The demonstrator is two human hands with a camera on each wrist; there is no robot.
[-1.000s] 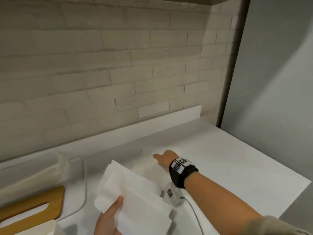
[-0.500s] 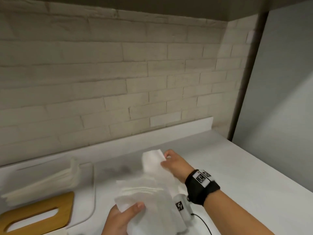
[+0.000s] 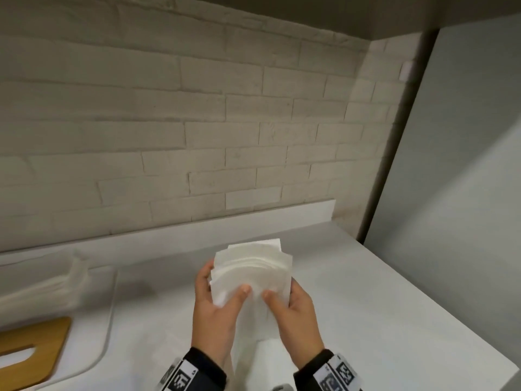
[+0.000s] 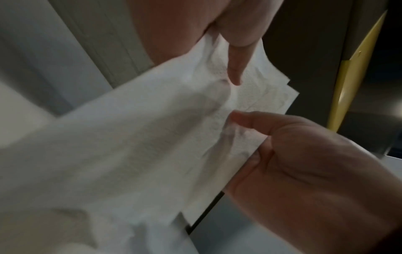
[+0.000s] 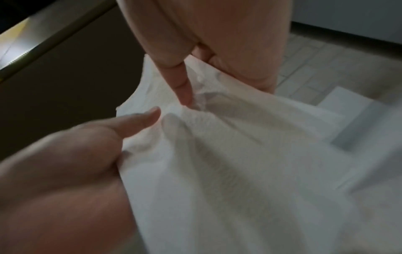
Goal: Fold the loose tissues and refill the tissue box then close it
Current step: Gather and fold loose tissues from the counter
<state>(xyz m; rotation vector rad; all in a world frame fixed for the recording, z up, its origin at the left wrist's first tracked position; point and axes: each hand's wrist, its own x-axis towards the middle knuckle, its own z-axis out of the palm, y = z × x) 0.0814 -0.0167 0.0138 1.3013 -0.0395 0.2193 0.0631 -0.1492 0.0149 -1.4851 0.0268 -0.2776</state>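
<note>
Both thumbs press the near face of a stack of tissues, the fingers curled round behind it, so the left hand and the right hand now grip one bundle together above the worktop. A second ago the right hand was out picking a sheet off the far surface while the left held the rest alone; the loose sheets look gathered, though their far edges fan out unevenly and want squaring. To the left a wooden lid lies flat, and a blurred pile of tissues sits beyond it; the box itself I cannot make out. The worktop's right edge drops away near the right wrist, and the brick wall closes the far side.
</note>
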